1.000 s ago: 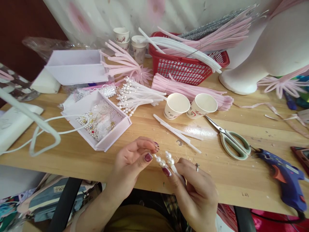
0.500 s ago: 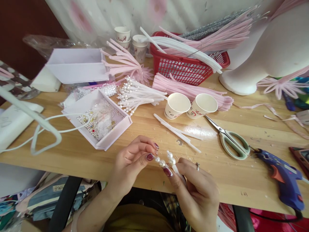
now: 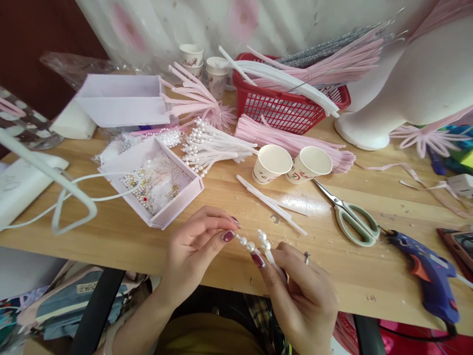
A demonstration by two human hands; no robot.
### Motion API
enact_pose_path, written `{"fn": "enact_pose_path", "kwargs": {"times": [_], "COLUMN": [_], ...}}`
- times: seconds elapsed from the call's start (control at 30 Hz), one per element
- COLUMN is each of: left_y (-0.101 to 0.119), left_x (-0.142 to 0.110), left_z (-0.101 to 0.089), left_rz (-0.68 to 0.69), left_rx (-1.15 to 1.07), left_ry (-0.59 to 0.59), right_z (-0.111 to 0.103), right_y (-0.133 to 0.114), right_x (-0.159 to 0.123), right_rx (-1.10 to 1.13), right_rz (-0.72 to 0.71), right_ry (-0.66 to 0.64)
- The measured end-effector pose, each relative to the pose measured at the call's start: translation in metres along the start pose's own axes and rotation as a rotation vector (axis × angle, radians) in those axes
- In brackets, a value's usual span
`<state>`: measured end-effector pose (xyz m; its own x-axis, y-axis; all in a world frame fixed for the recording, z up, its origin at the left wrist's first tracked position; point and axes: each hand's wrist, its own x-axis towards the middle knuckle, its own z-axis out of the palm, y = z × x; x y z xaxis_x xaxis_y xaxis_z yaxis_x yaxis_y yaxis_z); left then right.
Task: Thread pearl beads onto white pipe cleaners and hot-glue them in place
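Observation:
In my right hand [image 3: 301, 291], thumb and fingers are closed around white fuzzy pipe-cleaner stems [image 3: 271, 257]. Two short rows of pearl beads top these stems: one row [image 3: 246, 243] slants left, the other [image 3: 263, 239] stands more upright. My left hand [image 3: 203, 244] has its thumb and fingertips pinched at the outer end of the left row, by its smallest bead. Whether a thread or wire runs between those fingertips is too small to tell. Just beyond the hands, several loose white pipe-cleaner pieces [image 3: 271, 204] lie on the wooden table [image 3: 221, 266].
Left stands a white box of loose beads [image 3: 181, 207]; behind it are pearl-tipped stems [image 3: 214, 143]. Two paper cups [image 3: 272, 165], pink pipe cleaners [image 3: 288, 138] and a red basket [image 3: 281, 108] sit farther back. Scissors [image 3: 356, 224] and a blue glue gun [image 3: 432, 271] lie right.
The view has shifted slightly. Both hands keep nearly the same grip, and my left fingertips have drawn slightly away from the larger beads, toward the row's end.

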<state>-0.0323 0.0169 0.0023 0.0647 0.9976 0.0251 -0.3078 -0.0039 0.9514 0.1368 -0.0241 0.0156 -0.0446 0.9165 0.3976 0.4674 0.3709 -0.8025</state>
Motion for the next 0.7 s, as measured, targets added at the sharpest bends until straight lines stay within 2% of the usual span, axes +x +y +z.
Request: {"fn": "enact_pose_path", "kwargs": {"times": [0.1, 0.23, 0.53, 0.7], "left_y": [0.001, 0.000, 0.004, 0.004], "left_x": [-0.001, 0.000, 0.007, 0.007], "left_z": [-0.003, -0.001, 0.014, 0.015], "left_rz": [0.041, -0.009, -0.252, -0.275], "left_rx": [0.001, -0.098, -0.336, -0.390], "left_ry": [0.052, 0.121, 0.034, -0.011], "right_z": [0.001, 0.004, 0.006, 0.007], "right_y": [0.000, -0.001, -0.002, -0.003], "right_x": [0.000, 0.000, -0.001, 0.000], "right_rx": [-0.024, -0.026, -0.030, -0.022], "right_rz": [-0.001, 0.007, -0.035, -0.014], "right_ry": [-0.003, 0.019, -0.003, -0.006]}}
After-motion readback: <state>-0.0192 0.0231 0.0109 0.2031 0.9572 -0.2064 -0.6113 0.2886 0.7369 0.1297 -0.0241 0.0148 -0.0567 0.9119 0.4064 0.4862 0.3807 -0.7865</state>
